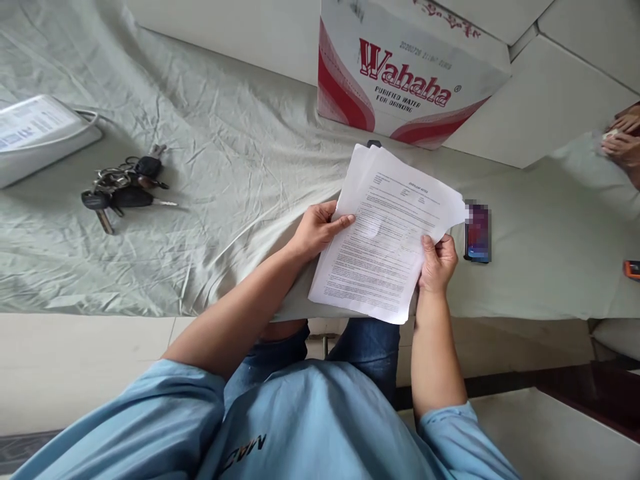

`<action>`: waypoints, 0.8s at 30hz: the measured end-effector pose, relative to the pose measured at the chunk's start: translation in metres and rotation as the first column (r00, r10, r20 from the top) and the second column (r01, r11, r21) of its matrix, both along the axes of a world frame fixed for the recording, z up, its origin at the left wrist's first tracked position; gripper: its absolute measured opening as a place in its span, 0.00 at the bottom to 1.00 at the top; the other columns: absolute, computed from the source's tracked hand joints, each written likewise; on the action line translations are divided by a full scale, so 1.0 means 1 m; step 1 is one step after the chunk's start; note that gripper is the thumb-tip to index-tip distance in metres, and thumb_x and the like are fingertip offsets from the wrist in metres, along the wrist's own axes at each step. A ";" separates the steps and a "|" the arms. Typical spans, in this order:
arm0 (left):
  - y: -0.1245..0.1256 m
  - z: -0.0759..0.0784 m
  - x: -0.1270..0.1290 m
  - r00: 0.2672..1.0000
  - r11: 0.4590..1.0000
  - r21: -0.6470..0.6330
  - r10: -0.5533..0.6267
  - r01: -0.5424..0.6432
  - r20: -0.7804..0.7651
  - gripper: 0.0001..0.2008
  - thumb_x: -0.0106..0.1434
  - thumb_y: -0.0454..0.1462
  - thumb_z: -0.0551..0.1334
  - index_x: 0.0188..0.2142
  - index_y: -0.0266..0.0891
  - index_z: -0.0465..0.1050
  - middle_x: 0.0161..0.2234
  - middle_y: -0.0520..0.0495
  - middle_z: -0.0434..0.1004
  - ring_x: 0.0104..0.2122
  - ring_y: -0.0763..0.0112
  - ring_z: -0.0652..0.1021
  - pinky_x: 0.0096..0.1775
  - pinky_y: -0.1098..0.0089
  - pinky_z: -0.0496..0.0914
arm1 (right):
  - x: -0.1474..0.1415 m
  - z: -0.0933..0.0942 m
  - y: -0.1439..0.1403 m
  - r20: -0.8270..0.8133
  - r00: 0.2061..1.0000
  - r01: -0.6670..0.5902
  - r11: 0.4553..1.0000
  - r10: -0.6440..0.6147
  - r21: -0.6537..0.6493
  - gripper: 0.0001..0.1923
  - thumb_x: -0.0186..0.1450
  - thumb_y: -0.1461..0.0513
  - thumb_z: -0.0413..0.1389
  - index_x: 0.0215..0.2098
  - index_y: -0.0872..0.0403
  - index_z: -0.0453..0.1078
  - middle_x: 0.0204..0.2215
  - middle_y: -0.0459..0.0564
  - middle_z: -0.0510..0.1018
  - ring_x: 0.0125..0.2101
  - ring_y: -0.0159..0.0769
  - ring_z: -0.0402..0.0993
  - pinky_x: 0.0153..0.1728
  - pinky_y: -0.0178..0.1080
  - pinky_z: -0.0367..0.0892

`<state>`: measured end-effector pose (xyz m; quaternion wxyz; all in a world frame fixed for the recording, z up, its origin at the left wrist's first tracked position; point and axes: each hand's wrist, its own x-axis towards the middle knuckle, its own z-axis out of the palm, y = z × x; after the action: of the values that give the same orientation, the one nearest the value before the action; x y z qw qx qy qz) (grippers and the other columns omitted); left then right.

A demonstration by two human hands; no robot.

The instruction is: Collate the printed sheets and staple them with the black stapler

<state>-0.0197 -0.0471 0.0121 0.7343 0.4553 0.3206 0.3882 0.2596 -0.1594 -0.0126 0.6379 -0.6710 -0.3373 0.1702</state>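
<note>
A thin stack of printed white paper sheets [387, 233] is held up over the edge of a bed covered in a pale green sheet [210, 160]. My left hand [317, 229] grips the stack's left edge, thumb on top of the page. On the right edge my right hand [437, 262] pinches the lower corner. The top sheet is covered in small printed text, and the sheets behind it fan out slightly at the upper left.
A red and white Wahaha water carton [400, 67] stands behind the papers. A phone [478, 233] lies just right of them. A bunch of keys [123, 188] and a white device [40, 137] lie at the left. Another person's hands [623, 140] show at the far right.
</note>
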 end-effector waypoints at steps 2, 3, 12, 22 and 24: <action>0.000 -0.001 0.000 1.000 1.000 -0.005 0.029 -0.029 -0.006 0.30 0.58 0.59 0.86 0.44 0.37 0.90 0.41 0.41 0.94 0.40 0.55 0.92 0.42 0.61 0.86 | 0.001 -0.001 0.001 0.002 1.000 0.024 1.000 -0.024 0.004 0.33 0.55 0.34 0.77 0.38 0.48 0.75 0.33 0.43 0.81 0.35 0.36 0.77 0.42 0.41 0.76; 0.001 -0.001 0.000 0.999 0.999 -0.009 0.042 -0.042 -0.002 0.30 0.58 0.60 0.85 0.43 0.38 0.90 0.41 0.41 0.94 0.39 0.57 0.91 0.41 0.63 0.86 | 0.001 -0.001 0.001 0.007 1.000 0.026 1.000 -0.026 0.000 0.33 0.55 0.34 0.77 0.37 0.48 0.74 0.32 0.42 0.80 0.35 0.36 0.75 0.40 0.40 0.75; 0.014 -0.009 0.000 0.993 0.977 -0.202 0.089 -0.073 0.074 0.33 0.63 0.63 0.79 0.51 0.40 0.88 0.40 0.41 0.93 0.43 0.50 0.93 0.44 0.57 0.88 | 0.004 0.006 -0.006 0.043 0.999 0.011 0.998 -0.008 -0.056 0.34 0.61 0.32 0.74 0.31 0.49 0.70 0.24 0.38 0.68 0.28 0.30 0.60 0.32 0.37 0.61; 0.015 -0.009 0.000 0.991 0.977 -0.212 0.005 0.024 0.132 0.34 0.62 0.61 0.82 0.54 0.38 0.87 0.42 0.39 0.94 0.45 0.49 0.93 0.49 0.54 0.89 | 0.009 0.005 -0.001 0.024 0.995 0.093 0.996 -0.093 0.007 0.34 0.59 0.33 0.73 0.43 0.49 0.77 0.30 0.40 0.74 0.34 0.35 0.72 0.41 0.40 0.72; 0.013 -0.007 0.001 0.989 0.976 -0.208 -0.037 0.067 0.145 0.36 0.61 0.62 0.82 0.53 0.37 0.88 0.44 0.37 0.94 0.44 0.48 0.93 0.49 0.54 0.88 | 0.011 0.004 -0.002 0.007 0.994 0.105 0.994 -0.105 0.016 0.33 0.59 0.34 0.74 0.44 0.50 0.78 0.30 0.41 0.76 0.36 0.37 0.76 0.44 0.42 0.75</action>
<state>-0.0191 -0.0340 0.0051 0.8092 0.3544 0.2958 0.3634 0.2705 -0.1609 -0.0082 0.6498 -0.6835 -0.3055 0.1312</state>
